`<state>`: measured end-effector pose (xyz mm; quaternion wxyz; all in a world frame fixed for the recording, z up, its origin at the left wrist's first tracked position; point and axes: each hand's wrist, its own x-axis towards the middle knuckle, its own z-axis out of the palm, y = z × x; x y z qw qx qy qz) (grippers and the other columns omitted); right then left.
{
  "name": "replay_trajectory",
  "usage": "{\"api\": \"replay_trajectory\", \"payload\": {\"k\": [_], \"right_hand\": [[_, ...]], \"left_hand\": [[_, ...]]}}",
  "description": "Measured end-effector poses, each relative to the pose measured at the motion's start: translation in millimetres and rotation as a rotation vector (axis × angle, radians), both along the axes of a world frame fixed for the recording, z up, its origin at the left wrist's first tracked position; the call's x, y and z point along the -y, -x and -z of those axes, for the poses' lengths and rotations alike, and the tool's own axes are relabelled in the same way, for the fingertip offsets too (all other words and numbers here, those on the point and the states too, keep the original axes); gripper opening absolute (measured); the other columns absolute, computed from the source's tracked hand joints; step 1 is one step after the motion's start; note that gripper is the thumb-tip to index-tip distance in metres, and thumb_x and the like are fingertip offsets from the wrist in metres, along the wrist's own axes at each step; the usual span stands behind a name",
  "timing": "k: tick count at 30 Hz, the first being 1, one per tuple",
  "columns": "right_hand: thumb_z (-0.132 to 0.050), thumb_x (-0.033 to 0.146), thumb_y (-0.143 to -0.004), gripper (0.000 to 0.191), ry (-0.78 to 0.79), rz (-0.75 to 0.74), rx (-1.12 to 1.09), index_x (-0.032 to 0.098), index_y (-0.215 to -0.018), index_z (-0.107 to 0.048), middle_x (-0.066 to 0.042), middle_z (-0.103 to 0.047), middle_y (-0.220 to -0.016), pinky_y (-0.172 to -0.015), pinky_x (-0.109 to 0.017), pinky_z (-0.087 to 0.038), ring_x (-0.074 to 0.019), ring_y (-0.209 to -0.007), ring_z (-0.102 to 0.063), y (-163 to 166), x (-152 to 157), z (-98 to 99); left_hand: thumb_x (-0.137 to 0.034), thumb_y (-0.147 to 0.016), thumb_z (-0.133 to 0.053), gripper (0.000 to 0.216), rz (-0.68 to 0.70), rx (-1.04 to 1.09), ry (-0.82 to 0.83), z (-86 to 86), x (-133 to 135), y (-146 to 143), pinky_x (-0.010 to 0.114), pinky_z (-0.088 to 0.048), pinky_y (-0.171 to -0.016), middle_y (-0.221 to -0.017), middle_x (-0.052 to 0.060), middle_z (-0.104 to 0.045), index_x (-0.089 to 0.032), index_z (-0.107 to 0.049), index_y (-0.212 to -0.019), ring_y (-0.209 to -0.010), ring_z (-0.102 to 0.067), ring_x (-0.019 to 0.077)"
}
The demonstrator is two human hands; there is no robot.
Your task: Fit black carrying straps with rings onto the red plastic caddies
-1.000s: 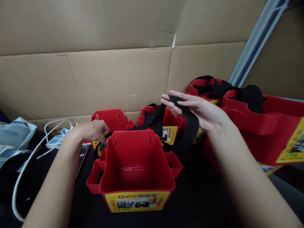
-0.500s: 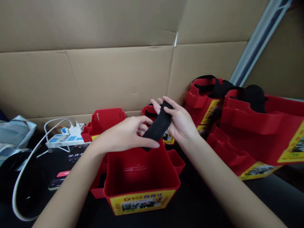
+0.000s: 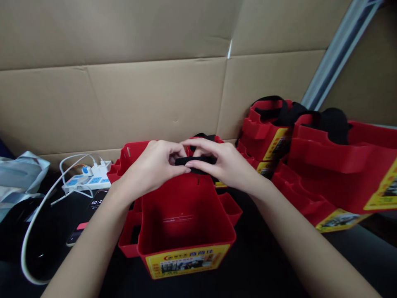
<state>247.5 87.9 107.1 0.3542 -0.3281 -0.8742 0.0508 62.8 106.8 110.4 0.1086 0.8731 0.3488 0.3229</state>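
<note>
A black strap runs sideways between my two hands, over the back wall of the front red bin. My left hand pinches its left end between thumb and curled fingers. On the other side my right hand grips the strap, thumb in front and fingers behind. The bin stands upright with a yellow printed label on its front and small side pockets. A slot shows in its back wall just below my right hand. My fingers hide part of the strap.
More red bins with black straps are stacked at the right. Another red bin stands behind at the left. A power strip with white cables and two phones lie at the left. A cardboard wall closes the back.
The strap has turned from slanting to nearly level and come down to the bin's back wall. My right hand has moved down and left and closed on it, nearer my left hand.
</note>
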Motion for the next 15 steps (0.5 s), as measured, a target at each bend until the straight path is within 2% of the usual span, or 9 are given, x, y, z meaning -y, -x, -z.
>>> {"api": "replay_trajectory", "payload": {"k": [3, 6, 9, 12, 15], "right_hand": [[-0.053, 0.036, -0.08, 0.024, 0.144, -0.004, -0.04, 0.017, -0.09, -0.064, -0.005, -0.066, -0.089, -0.078, -0.029, -0.044, -0.0162, -0.08, -0.06, -21, -13, -0.4], [-0.052, 0.034, -0.081, 0.021, 0.306, -0.073, -0.111, 0.015, -0.086, -0.06, -0.007, -0.065, -0.096, -0.075, -0.029, -0.044, -0.0143, -0.079, -0.06, -43, -30, 2.3], [-0.052, 0.033, -0.08, 0.02, 0.443, -0.15, -0.142, 0.014, -0.087, -0.056, -0.007, -0.065, -0.094, -0.076, -0.029, -0.044, -0.0141, -0.082, -0.06, -53, -44, 8.5], [-0.055, 0.035, -0.078, 0.026, 0.503, -0.161, -0.014, 0.014, -0.091, -0.061, -0.006, -0.065, -0.092, -0.078, -0.028, -0.043, -0.0143, -0.084, -0.059, -51, -51, 14.1], [-0.053, 0.038, -0.079, 0.029, 0.569, -0.188, 0.077, 0.015, -0.091, -0.065, -0.005, -0.065, -0.093, -0.079, -0.028, -0.043, -0.0143, -0.084, -0.058, -45, -51, 17.4]], "left_hand": [[-0.034, -0.07, -0.064, 0.024, 0.069, -0.117, 0.014, 2.4, -4, 4, 0.024, -0.041, -0.063, -0.082, 0.0, -0.062, -0.018, -0.057, -0.085, -0.074, -0.055, 0.0142], [-0.031, -0.074, -0.061, 0.031, 0.184, -0.313, 0.116, 5.9, -14, 10, 0.027, -0.041, -0.074, -0.101, 0.003, -0.061, -0.02, -0.054, -0.102, -0.087, -0.056, 0.0175], [-0.018, -0.081, -0.048, 0.018, 0.309, -0.439, 0.218, 7.1, -22, 15, 0.026, -0.04, -0.076, -0.098, 0.003, -0.062, -0.019, -0.056, -0.097, -0.087, -0.056, 0.016], [-0.015, -0.082, -0.045, 0.017, 0.349, -0.445, 0.272, 4.7, -23, 19, 0.025, -0.04, -0.074, -0.097, 0.003, -0.061, -0.018, -0.056, -0.094, -0.087, -0.055, 0.0155], [-0.014, -0.083, -0.044, 0.022, 0.362, -0.447, 0.32, 1.7, -19, 22, 0.024, -0.04, -0.076, -0.101, 0.003, -0.06, -0.019, -0.056, -0.1, -0.09, -0.054, 0.0153]]}}
